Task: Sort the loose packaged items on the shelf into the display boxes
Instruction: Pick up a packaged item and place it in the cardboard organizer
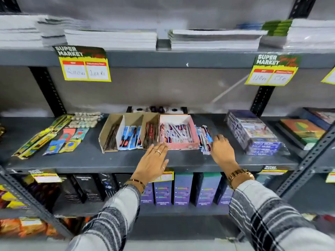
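A pink display box (pixel 194 134) full of white and red pen packets stands in the middle of the grey shelf (pixel 87 158). To its left stands a brown cardboard box (pixel 107 131) with dividers, holding dark, blue and red packets. Loose blue and white packets (pixel 204 138) lean against the pink box's right side. My left hand (pixel 154 160) lies flat, fingers apart, at the pink box's front left corner. My right hand (pixel 220 148) touches the loose packets from the right; I cannot tell whether its fingers grip them.
Loose green, red and blue packets (pixel 54 136) lie at the shelf's left. A wrapped stack of purple boxes (pixel 253 134) and books (pixel 301 131) sit at the right. Paper stacks fill the shelf above, with price tags (pixel 85 64) hanging. Boxed bottles (pixel 183 189) stand below.
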### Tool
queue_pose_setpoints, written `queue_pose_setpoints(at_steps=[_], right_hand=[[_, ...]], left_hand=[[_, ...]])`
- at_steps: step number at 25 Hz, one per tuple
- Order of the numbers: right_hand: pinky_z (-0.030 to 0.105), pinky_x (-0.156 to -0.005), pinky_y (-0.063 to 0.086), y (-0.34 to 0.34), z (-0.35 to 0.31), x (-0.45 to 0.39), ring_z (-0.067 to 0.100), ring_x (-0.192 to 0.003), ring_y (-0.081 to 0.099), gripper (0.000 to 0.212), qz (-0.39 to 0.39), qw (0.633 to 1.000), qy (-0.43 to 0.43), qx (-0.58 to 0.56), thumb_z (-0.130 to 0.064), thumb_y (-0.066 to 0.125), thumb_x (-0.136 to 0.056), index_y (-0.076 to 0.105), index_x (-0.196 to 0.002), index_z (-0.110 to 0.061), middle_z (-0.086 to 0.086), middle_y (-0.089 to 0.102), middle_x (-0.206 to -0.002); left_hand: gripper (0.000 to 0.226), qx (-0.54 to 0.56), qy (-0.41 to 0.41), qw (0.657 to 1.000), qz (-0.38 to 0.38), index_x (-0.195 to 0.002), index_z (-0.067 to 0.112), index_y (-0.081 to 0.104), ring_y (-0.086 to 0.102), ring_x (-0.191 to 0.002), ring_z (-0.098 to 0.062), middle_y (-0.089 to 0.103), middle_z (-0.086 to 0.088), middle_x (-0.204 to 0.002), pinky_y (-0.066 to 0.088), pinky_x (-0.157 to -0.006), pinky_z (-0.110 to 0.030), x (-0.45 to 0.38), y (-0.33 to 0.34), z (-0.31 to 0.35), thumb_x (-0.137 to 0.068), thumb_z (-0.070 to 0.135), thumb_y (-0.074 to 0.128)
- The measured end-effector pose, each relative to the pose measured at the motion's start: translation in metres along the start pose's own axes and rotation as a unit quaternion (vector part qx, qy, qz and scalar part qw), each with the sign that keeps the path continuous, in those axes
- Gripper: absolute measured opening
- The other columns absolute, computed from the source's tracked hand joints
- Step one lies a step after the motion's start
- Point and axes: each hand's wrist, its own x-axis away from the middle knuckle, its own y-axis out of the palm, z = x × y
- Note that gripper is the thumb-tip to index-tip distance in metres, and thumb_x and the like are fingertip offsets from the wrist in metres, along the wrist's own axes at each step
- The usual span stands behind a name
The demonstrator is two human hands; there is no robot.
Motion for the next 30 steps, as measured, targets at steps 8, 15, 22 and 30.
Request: queue_pose_setpoints(at_steps=[8, 15, 22, 30], right_hand=[[0.039, -0.095, 0.047, 0.027, 0.0, -0.047, 0.038, -0.117, 0.052, 0.029, -0.055, 0.995, 0.078, -0.001, -0.009, 0.044, -0.095, 0.059, -0.115, 0.004, 0.023, 0.059, -0.123], [0.04, -0.088, 0.052, 0.036, -0.004, -0.078, 0.04, -0.11, 0.061, 0.026, -0.051, 0.982, 0.171, -0.062, -0.012, 0.054, -0.091, 0.061, -0.11, 0.005, 0.024, 0.064, -0.117], [0.042, -0.091, 0.051, 0.032, -0.006, -0.092, 0.039, -0.114, 0.058, 0.029, -0.056, 0.974, 0.206, -0.074, -0.006, 0.055, -0.088, 0.057, -0.115, 0.004, 0.024, 0.061, -0.122], [0.037, -0.08, 0.053, 0.036, -0.011, -0.08, 0.036, -0.102, 0.064, 0.022, -0.021, 0.99, 0.14, 0.017, -0.004, 0.052, -0.088, 0.062, -0.108, 0.0, 0.019, 0.068, -0.11]], left_hand=[[0.057, 0.041, 0.064, 0.995, -0.061, -0.15, 0.007, 0.009, 0.009, -0.149, -0.022, 0.011, -0.011, -0.161, 0.001, -0.122, -0.033, -0.015, 0.052, -0.005, -0.104, 0.035, 0.026], [0.061, 0.019, 0.1, 0.994, -0.049, -0.15, 0.007, 0.003, 0.005, -0.149, -0.023, 0.005, -0.011, -0.161, -0.009, -0.118, -0.032, -0.024, 0.064, -0.01, -0.103, 0.039, 0.024], [0.062, 0.015, 0.1, 0.993, -0.062, -0.15, 0.009, -0.003, -0.001, -0.15, -0.02, -0.001, -0.009, -0.162, -0.014, -0.114, -0.026, -0.027, 0.065, -0.011, -0.102, 0.042, 0.02], [0.062, 0.032, 0.099, 0.993, -0.055, -0.15, 0.009, -0.001, 0.001, -0.15, -0.021, 0.002, -0.009, -0.162, -0.013, -0.115, -0.026, -0.026, 0.065, -0.011, -0.102, 0.041, 0.022]])
